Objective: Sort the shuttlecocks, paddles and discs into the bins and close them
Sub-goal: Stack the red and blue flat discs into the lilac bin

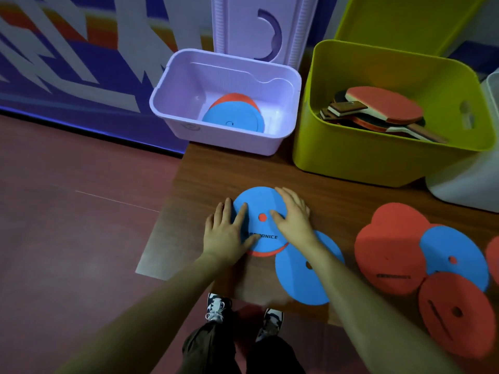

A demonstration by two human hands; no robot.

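Observation:
A blue disc [263,202] lies on top of a red disc [266,254] near the table's left edge. My left hand [228,229] rests flat on its left side and my right hand [293,215] rests flat on its right side, fingers straight. A second blue disc [302,279] lies just to the right, partly under my right wrist. More red and blue discs [391,249] are spread at the right. The lilac bin [286,74] holds a blue disc over a red one [233,118]. Several paddles [383,109] lie in the green bin [351,155].
The lilac lid [243,25] leans upright behind its bin, and the green lid [405,20] stands behind the green bin. A white bin [469,182] shows at the right edge. The wooden table [205,171] ends at my left, with red floor beyond.

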